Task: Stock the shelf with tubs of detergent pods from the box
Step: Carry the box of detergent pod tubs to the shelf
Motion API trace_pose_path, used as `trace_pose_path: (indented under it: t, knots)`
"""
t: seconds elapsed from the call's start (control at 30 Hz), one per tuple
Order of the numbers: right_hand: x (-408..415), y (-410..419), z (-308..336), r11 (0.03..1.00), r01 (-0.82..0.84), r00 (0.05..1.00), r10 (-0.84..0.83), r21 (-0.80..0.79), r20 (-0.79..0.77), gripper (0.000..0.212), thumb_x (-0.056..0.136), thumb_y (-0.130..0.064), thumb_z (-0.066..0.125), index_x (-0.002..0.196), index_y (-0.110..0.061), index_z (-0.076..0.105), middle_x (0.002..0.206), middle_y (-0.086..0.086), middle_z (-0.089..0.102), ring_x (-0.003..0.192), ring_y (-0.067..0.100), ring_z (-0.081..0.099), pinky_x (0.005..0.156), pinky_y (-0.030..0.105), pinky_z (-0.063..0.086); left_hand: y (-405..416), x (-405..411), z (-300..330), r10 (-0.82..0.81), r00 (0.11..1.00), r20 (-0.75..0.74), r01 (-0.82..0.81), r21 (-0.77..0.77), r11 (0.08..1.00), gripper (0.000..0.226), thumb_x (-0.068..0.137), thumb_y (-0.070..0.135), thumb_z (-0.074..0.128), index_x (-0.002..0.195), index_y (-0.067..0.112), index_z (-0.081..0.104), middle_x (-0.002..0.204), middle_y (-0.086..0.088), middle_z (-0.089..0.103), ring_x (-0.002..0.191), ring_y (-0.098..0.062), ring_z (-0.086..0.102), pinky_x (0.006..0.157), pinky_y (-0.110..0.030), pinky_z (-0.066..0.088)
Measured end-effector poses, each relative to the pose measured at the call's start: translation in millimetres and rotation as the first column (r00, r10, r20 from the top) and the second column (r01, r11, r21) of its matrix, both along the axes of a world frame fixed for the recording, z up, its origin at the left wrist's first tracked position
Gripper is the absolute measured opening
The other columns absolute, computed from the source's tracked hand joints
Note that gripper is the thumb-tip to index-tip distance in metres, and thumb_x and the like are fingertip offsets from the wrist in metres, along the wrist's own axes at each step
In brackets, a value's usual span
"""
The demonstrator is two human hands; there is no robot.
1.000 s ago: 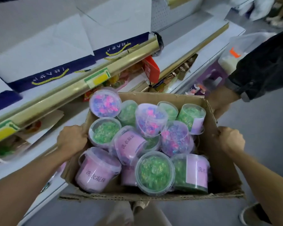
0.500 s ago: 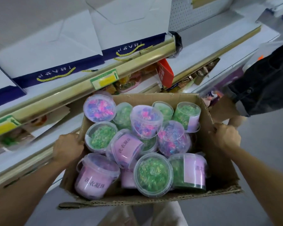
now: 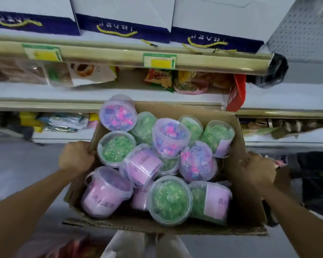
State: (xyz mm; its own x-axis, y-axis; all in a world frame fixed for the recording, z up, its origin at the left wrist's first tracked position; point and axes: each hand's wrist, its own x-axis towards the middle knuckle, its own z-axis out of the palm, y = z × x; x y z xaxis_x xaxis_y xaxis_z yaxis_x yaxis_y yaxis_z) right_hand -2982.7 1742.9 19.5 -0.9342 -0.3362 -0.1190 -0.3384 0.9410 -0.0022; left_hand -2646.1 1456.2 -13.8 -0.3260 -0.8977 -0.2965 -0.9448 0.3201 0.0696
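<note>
- Two hands hold an open cardboard box (image 3: 242, 207) in front of store shelves; the left hand (image 3: 76, 158) has its fingers curled over the top of the box's left wall, and the right hand (image 3: 257, 169) grips the top of the right wall the same way.
- About a dozen clear plastic tubs of detergent pods lie heaped in the box, some upright, some tipped on their sides, touching one another.
- A tub of pink and purple pods (image 3: 117, 113) sits highest at the far left corner, its lid rising past the box's rim.
- Just below it an upright tub of green pods (image 3: 117, 148) stands against the left wall, beside the left hand.
- A pink-labelled tub (image 3: 104, 194) with a handle lies tilted in the near left corner.
- A large green tub (image 3: 170, 200) faces lid-up near the front edge, with another green tub on its side (image 3: 211, 202) to its right, showing a pink label.
- The shelf edge (image 3: 119, 53) above the box carries price tags (image 3: 159, 60), and white and blue paper bags (image 3: 123, 17) stand on it.
- The shelf below that holds snack packets (image 3: 159, 79), behind the box.
- A dark-sleeved arm of another person (image 3: 317, 174) shows to the right of the right hand.
</note>
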Motion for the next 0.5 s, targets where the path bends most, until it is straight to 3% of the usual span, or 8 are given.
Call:
trace_pose_path:
  t: [0.07, 0.13, 0.23, 0.33, 0.5]
  knots:
    - [2, -3, -12, 0.998, -0.043, 0.999, 0.043, 0.038, 0.005, 0.024, 0.081, -0.020, 0.058, 0.083, 0.001, 0.070, 0.075, 0.030, 0.064, 0.078, 0.047, 0.063, 0.075, 0.050, 0.050, 10, 10, -5, 0.027, 1.000, -0.009, -0.027, 0.002, 1.000, 0.017, 0.082, 0.019, 0.061, 0.082, 0.003, 0.069, 0.086, -0.026, 0.068, 0.083, -0.044, 0.064, 0.068, -0.041, 0.051]
    - [7, -11, -19, 0.999, -0.019, 1.000, 0.019, -0.034, -0.005, 0.020, 0.079, -0.010, 0.062, 0.080, 0.009, 0.068, 0.075, 0.037, 0.062, 0.077, 0.052, 0.061, 0.073, 0.054, 0.047, 17, 20, -13, 0.054, 0.999, 0.002, -0.054, 0.013, 0.998, 0.016, 0.082, 0.019, 0.062, 0.080, 0.005, 0.069, 0.086, -0.025, 0.069, 0.083, -0.044, 0.064, 0.068, -0.040, 0.051]
    - [13, -25, -28, 0.995, 0.082, 0.995, -0.079, -0.050, 0.064, 0.030, 0.082, -0.011, 0.066, 0.096, 0.016, 0.064, 0.101, 0.042, 0.057, 0.103, 0.055, 0.052, 0.084, 0.058, 0.042, 23, 35, -28, 0.112, 0.994, 0.003, -0.112, 0.024, 0.993, 0.014, 0.081, 0.018, 0.062, 0.082, 0.006, 0.069, 0.086, -0.025, 0.068, 0.083, -0.044, 0.063, 0.068, -0.039, 0.051]
    - [24, -31, -48, 0.999, 0.047, 0.990, -0.043, -0.021, 0.136, 0.037, 0.084, -0.017, 0.066, 0.105, 0.013, 0.062, 0.111, 0.040, 0.054, 0.111, 0.053, 0.048, 0.090, 0.056, 0.039, 24, 48, -52, 0.146, 0.989, -0.009, -0.146, 0.041, 0.988, 0.014, 0.081, 0.016, 0.062, 0.078, 0.004, 0.068, 0.083, -0.026, 0.067, 0.080, -0.045, 0.062, 0.066, -0.039, 0.049]
    - [44, -36, -99, 0.995, -0.076, 0.995, 0.080, -0.068, 0.052, 0.032, 0.082, -0.013, 0.068, 0.091, 0.018, 0.062, 0.088, 0.044, 0.058, 0.089, 0.058, 0.057, 0.077, 0.058, 0.046, 21, 67, -112, 0.135, 0.991, 0.000, -0.135, 0.057, 0.989, 0.017, 0.083, 0.014, 0.061, 0.074, 0.000, 0.064, 0.081, -0.028, 0.066, 0.079, -0.045, 0.061, 0.064, -0.039, 0.046]
